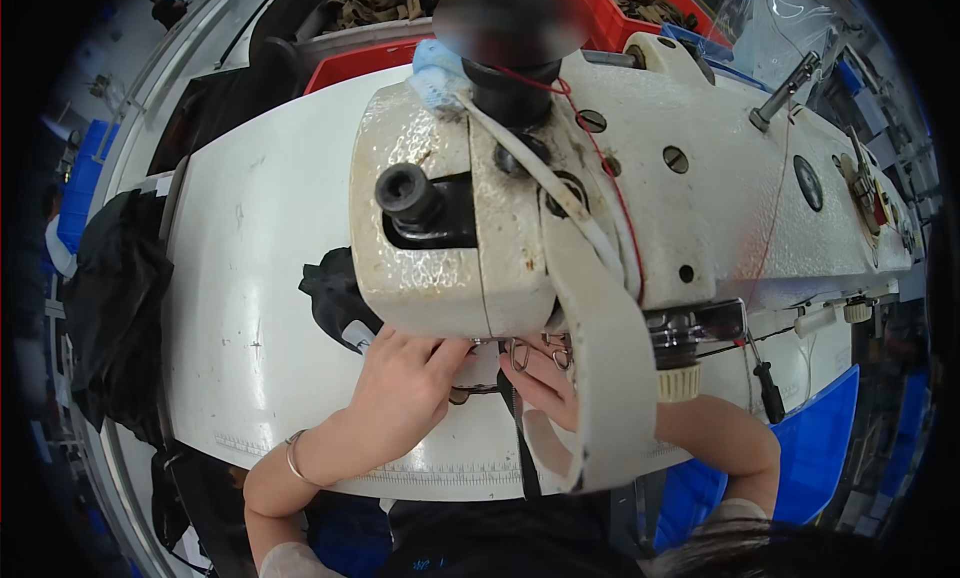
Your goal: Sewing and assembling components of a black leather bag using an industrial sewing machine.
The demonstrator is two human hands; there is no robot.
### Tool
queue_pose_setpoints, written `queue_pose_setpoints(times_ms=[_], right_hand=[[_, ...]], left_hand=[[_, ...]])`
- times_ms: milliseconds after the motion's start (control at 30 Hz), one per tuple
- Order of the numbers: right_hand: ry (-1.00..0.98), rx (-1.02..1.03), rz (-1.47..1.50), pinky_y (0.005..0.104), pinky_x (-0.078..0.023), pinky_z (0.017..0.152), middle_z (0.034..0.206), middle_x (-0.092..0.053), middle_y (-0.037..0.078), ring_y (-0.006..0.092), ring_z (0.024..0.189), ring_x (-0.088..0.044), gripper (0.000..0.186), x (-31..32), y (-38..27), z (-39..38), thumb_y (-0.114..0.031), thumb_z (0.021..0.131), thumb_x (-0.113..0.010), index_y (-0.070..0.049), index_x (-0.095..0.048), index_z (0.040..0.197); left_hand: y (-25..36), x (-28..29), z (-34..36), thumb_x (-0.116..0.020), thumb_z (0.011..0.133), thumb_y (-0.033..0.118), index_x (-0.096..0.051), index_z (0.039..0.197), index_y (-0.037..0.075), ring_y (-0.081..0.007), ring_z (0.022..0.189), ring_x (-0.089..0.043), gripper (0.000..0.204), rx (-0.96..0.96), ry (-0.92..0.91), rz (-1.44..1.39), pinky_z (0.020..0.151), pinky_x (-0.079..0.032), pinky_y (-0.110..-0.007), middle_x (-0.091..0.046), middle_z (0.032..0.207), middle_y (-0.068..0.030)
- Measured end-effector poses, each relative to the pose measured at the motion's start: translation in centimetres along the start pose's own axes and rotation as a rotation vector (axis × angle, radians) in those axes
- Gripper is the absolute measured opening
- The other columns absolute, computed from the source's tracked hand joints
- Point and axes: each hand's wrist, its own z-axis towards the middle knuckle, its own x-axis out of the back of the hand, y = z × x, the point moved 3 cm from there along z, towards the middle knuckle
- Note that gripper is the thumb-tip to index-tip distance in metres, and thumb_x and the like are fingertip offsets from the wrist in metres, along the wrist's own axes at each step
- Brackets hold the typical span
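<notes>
Working beneath the sewing machine (430,288), the left hand (400,388) at seven o'clock had hidden fingertips, its grip untellable; the right hand (545,390) at five seemed to touch a black strap (526,458) near six, closure unclear. Fingers slipping inward risked a needle jab.

Ahead of me a red crate (362,64), heaped brown straps (388,2) in a pale tray (372,39) behind it, a second red crate (610,22) further right, clear plastic sheeting (788,23) near that, a blue crate (88,183) off to my left, a blue bin (822,440) at my right
</notes>
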Motion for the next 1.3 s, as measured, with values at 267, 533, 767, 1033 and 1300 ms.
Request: queue_pose_setpoints(times_ms=[267, 533, 767, 1033, 1300], right_hand=[[0.131, -0.023, -0.022, 0.0274, -0.046, 0.063, 0.068, -0.059, 0.004, 0.0159, 0.066, -0.057, 0.012, -0.4, -0.8, -0.6, -0.017, 0.063, -0.06, -0.006, -0.057, 0.069], [0.04, 0.091, -0.013, 0.0284, -0.045, 0.065, 0.06, -0.048, 0.0, 0.0151, 0.063, -0.055, 0.013, 0.0, -1.3, -0.2, -0.018, 0.061, -0.06, -0.009, -0.05, 0.061], [0.0, 0.087, -0.011, 0.0297, -0.046, 0.066, 0.062, -0.045, 0.0, 0.0156, 0.064, -0.055, 0.011, 0.4, -1.3, -0.5, -0.015, 0.064, -0.059, -0.009, -0.05, 0.065], [0.0, 0.127, -0.032, 0.03, -0.046, 0.067, 0.063, -0.045, 0.0, 0.0154, 0.064, -0.055, 0.011, 0.5, -1.2, -0.5, -0.017, 0.064, -0.058, -0.007, -0.053, 0.067], [0.0, 0.104, -0.058, 0.0327, -0.047, 0.07, 0.063, -0.043, 0.002, 0.0191, 0.065, -0.056, 0.014, 0.8, -1.3, 0.0, -0.018, 0.065, -0.058, -0.005, -0.055, 0.069]], left_hand=[[0.7, -0.2, 0.3, -0.062, 0.061, 0.005, -0.067, 0.085, 0.006, -0.0177, 0.08, -0.057, 0.024, -0.364, 0.17, 0.211, 0.06, -0.045, -0.029, -0.06, 0.092, -0.0051], [0.1, -4.6, -3.2, -0.056, 0.052, 0.005, -0.063, 0.082, -0.004, -0.0178, 0.073, -0.052, 0.032, -0.458, 0.094, 0.249, 0.055, -0.04, -0.027, -0.058, 0.086, -0.0075], [0.3, -4.7, -3.0, -0.055, 0.051, 0.005, -0.061, 0.079, -0.002, -0.0181, 0.073, -0.052, 0.029, -0.426, -0.012, 0.212, 0.055, -0.039, -0.027, -0.058, 0.085, -0.0062], [-1.6, -2.0, -1.6, -0.061, 0.059, 0.005, -0.066, 0.087, 0.004, -0.0209, 0.079, -0.058, 0.029, -0.217, 0.127, 0.031, 0.065, -0.047, -0.034, -0.061, 0.088, -0.0077], [1.1, -2.2, -2.1, -0.056, 0.052, 0.008, -0.064, 0.089, 0.001, -0.0217, 0.076, -0.057, 0.038, -0.404, 0.025, 0.198, 0.06, -0.045, -0.032, -0.062, 0.093, -0.0102]])
